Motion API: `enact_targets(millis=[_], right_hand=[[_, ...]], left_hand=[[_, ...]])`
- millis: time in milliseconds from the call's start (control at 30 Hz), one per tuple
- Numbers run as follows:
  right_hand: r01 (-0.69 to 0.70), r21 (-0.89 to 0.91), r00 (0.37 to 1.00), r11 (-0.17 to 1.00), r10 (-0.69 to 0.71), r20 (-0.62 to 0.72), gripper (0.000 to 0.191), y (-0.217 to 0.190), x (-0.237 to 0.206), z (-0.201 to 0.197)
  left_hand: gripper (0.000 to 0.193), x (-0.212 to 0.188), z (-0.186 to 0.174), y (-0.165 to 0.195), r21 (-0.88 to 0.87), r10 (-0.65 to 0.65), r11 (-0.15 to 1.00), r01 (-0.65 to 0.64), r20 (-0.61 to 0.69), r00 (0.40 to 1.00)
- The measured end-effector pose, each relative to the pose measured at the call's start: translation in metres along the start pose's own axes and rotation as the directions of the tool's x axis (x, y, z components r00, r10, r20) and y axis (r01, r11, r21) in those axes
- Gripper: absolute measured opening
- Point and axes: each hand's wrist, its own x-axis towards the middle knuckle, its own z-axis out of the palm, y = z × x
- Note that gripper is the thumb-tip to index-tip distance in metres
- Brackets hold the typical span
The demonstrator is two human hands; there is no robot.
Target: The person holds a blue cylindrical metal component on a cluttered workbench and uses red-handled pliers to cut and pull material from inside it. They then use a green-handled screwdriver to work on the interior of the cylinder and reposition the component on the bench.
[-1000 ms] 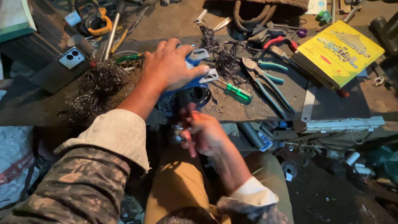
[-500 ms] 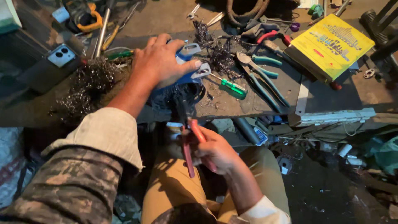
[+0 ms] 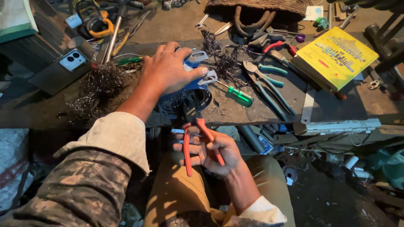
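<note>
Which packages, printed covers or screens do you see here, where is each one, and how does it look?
Yellow rectangular book or box: far right of bench, flat, with blue and red print.
Dark smartphone: far left of bench, lying back up, pale camera block; no screen shows.
Green-edged pale package: top left corner, partly cut off.

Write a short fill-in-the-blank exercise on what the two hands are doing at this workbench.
1. The left hand presses down on a ____ motor housing.
2. The right hand grips pliers with ____ handles.
3. The screwdriver beside the housing has a ____ handle.
4. The book at the bench's right end is ____.

Missing words: blue; red; green; yellow
</note>
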Motion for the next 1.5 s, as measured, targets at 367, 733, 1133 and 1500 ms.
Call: enact_targets(millis=[367, 733, 1133, 1500], right_hand=[[0.008, -0.119, 0.906, 0.993, -0.058, -0.42, 0.05, 0.015, 0.027, -0.009], [0.023, -0.271, 0.911, 0.962, -0.132, -0.39, 0.06, 0.013, 0.027, 0.008], [-0.281, -0.664, 0.803, 0.693, -0.209, -0.558, 0.053, 0.029, 0.037, 0.004], [-0.331, -0.715, 0.804, 0.615, -0.213, -0.556, 0.056, 0.018, 0.036, 0.018]], left_hand=[[0.082, 0.007, 0.008, -0.006, 0.013, -0.038, 0.999, 0.037, 0.038, 0.999], [0.086, 0.011, 0.001, -0.001, 0.007, -0.045, 0.999, 0.045, 0.071, 0.996], [0.082, 0.008, 0.009, -0.005, 0.014, -0.053, 0.999, 0.052, 0.081, 0.995], [0.083, 0.006, 0.012, -0.006, 0.023, -0.049, 0.999, 0.047, 0.076, 0.996]])
